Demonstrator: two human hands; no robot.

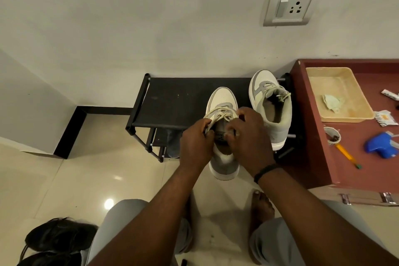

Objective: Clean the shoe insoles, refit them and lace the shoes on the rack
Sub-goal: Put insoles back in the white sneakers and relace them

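Pinching cream laces (pixel 218 114) with both hands, left hand (pixel 195 139) and right hand (pixel 248 136), on grey-and-white sneaker (pixel 222 101) overhanging black fabric shoe rack (pixel 172 101); right grip partly hidden, probably pinching lace; second grey-and-white sneaker (pixel 269 103) stands beside.

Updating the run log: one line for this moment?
stage: lacing | left hand: pinches lace | right hand: on near shoe tongue | far shoe: on rack

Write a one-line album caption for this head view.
Both hands, left and right, grip the laces of a grey-white sneaker on a black rack.
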